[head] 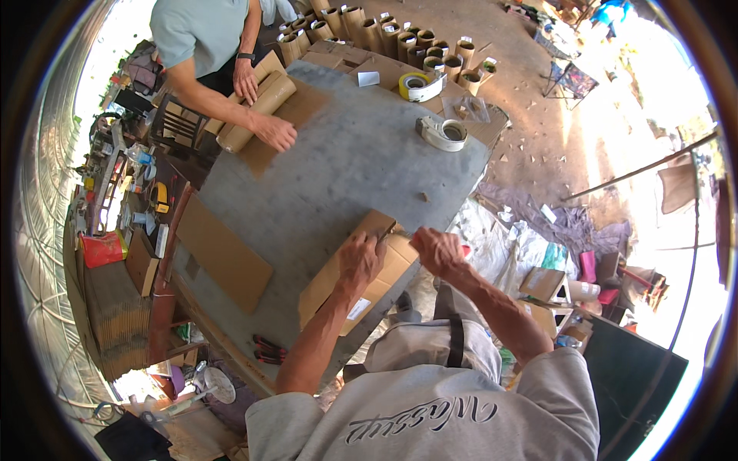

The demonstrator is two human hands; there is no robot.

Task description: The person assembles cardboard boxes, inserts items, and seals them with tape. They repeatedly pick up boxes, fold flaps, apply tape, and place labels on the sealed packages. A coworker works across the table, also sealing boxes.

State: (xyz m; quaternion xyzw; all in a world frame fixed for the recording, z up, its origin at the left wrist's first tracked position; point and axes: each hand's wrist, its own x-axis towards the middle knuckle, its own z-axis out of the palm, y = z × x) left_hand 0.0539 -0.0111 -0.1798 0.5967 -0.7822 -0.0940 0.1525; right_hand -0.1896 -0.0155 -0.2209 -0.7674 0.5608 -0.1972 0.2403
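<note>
A long cardboard box (383, 271) with a white label lies slantwise near the table's front edge. My left hand (362, 259) presses on the box near its far end, beside a raised cardboard flap (369, 225). Just off that end, my right hand (439, 250) is closed around a tool with a red handle (466, 250); a thin blade seems to point at the box, but most of the tool is hidden in the fist. To the left, a flat cardboard sheet (225, 253) lies on the grey table (346, 167).
Across the table a person (199, 46) handles a brown cardboard tube (259, 112). Tape rolls (443, 133) (420, 86) lie at the far right. Red-and-black tools (269, 350) rest near the front left edge. Several upright tubes (405, 43) stand beyond the table.
</note>
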